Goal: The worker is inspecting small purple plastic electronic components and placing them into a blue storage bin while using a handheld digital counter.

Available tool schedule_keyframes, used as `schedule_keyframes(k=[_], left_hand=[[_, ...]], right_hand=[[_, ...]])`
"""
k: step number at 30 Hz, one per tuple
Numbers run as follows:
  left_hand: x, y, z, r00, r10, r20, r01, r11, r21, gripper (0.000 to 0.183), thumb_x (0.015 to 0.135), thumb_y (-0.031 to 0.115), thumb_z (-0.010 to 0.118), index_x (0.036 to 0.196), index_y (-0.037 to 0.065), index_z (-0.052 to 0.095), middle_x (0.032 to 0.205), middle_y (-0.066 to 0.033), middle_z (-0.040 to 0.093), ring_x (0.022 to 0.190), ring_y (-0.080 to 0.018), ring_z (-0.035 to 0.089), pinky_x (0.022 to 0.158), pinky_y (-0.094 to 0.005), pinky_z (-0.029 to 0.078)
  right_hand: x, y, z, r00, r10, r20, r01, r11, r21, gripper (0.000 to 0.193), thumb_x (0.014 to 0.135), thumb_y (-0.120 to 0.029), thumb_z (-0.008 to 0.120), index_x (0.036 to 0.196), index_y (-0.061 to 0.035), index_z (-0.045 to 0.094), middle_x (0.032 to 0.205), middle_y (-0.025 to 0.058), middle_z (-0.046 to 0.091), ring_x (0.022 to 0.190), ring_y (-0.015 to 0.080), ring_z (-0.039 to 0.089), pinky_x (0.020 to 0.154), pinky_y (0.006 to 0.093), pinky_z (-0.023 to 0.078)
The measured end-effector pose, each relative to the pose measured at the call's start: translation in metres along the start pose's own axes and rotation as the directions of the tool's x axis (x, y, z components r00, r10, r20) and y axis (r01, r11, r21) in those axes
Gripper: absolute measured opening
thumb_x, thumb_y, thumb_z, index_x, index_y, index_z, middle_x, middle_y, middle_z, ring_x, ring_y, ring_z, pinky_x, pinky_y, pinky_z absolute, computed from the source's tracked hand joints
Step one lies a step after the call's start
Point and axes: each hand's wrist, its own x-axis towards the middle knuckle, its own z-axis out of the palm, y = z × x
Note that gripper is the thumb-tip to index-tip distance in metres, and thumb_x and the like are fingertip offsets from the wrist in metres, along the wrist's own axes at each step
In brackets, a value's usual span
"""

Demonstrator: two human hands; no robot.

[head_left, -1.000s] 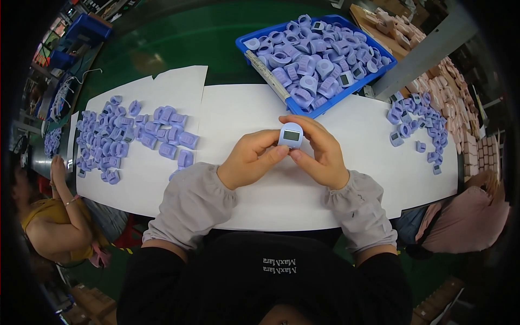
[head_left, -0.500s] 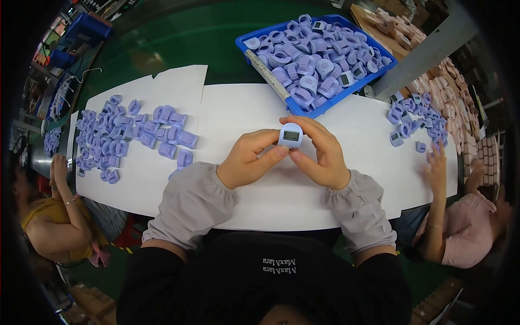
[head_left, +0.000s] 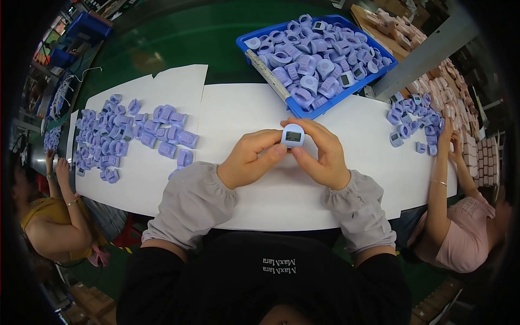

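Observation:
Between my two hands I hold a small lavender device with a dark digital display (head_left: 293, 136), its screen facing up toward me. My left hand (head_left: 250, 158) grips its left side, the thumb at the lower edge. From the other side my right hand (head_left: 323, 153) closes on it, with the index finger over the top and the thumb below. Both hands are above the white-covered table (head_left: 271, 203). The undersides of the device and the fingers behind it are hidden.
A blue tray (head_left: 320, 112) heaped with similar lavender devices stands ahead. More lie in a cluster (head_left: 116, 135) at left and a smaller group (head_left: 414, 119) at right. A metal post (head_left: 428, 57) rises beside the tray. Co-workers sit at both sides, one hand (head_left: 445, 135) at right.
The device has tilted slightly in my hands, and its display reads differently lit. At right, the co-worker's hands have moved farther onto the things beside the table.

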Motion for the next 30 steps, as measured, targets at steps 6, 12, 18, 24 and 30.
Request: schedule_keyframes(k=[6, 12, 18, 24, 30], left_hand=[[-0.001, -0.001, 0.003, 1.000, -0.017, -0.025, 0.015, 0.995, -0.095, 0.027, 0.099, 0.019, 0.047, 0.107, -0.002, 0.061, 0.093, -0.0102, 0.063, 0.083, -0.0166, 0.058, 0.074, -0.0288, 0.047], [-0.001, -0.003, 0.000, 0.998, -0.050, 0.040, 0.053, 0.996, -0.070, 0.030, 0.100, 0.019, 0.045, 0.112, -0.004, 0.058, 0.100, -0.0106, 0.062, 0.091, -0.0166, 0.058, 0.082, -0.0293, 0.047], [-0.001, -0.006, 0.003, 1.000, -0.011, -0.003, 0.011, 0.997, -0.071, 0.027, 0.099, 0.020, 0.047, 0.107, -0.002, 0.061, 0.092, -0.0101, 0.063, 0.082, -0.0172, 0.059, 0.074, -0.0290, 0.047], [0.001, 0.000, -0.004, 0.997, -0.037, 0.066, 0.040, 0.998, -0.038, 0.030, 0.100, 0.020, 0.044, 0.112, -0.005, 0.058, 0.103, -0.0116, 0.061, 0.093, -0.0182, 0.059, 0.085, -0.0304, 0.046], [-0.002, 0.019, 0.008, 0.994, -0.098, 0.043, 0.098, 0.995, 0.001, 0.031, 0.096, 0.013, 0.051, 0.122, -0.002, 0.053, 0.109, -0.0129, 0.061, 0.096, -0.0197, 0.060, 0.087, -0.0313, 0.047]], right_hand=[[-0.003, -0.001, 0.000, 0.997, 0.078, -0.007, -0.078, 0.997, -0.029, 0.040, 0.080, -0.002, 0.061, 0.119, 0.0030, 0.057, 0.113, 0.0147, 0.065, 0.105, 0.0245, 0.062, 0.095, 0.0342, 0.045], [-0.004, 0.002, 0.000, 0.996, 0.092, 0.004, -0.093, 0.995, 0.035, 0.040, 0.080, -0.001, 0.061, 0.119, 0.0043, 0.056, 0.114, 0.0155, 0.064, 0.107, 0.0238, 0.061, 0.096, 0.0342, 0.045], [-0.006, 0.005, -0.001, 0.995, 0.093, 0.028, -0.094, 0.994, 0.058, 0.040, 0.082, 0.001, 0.059, 0.121, 0.0053, 0.054, 0.117, 0.0158, 0.062, 0.108, 0.0235, 0.060, 0.098, 0.0349, 0.044], [-0.003, 0.004, 0.001, 0.996, 0.092, 0.019, -0.093, 0.994, 0.063, 0.040, 0.081, 0.000, 0.061, 0.120, 0.0048, 0.055, 0.116, 0.0151, 0.062, 0.107, 0.0229, 0.061, 0.096, 0.0343, 0.046], [-0.008, 0.000, -0.003, 0.997, 0.035, -0.074, -0.043, 0.994, -0.104, 0.044, 0.076, -0.002, 0.070, 0.117, 0.0027, 0.057, 0.108, 0.0127, 0.064, 0.098, 0.0207, 0.064, 0.088, 0.0321, 0.050]])
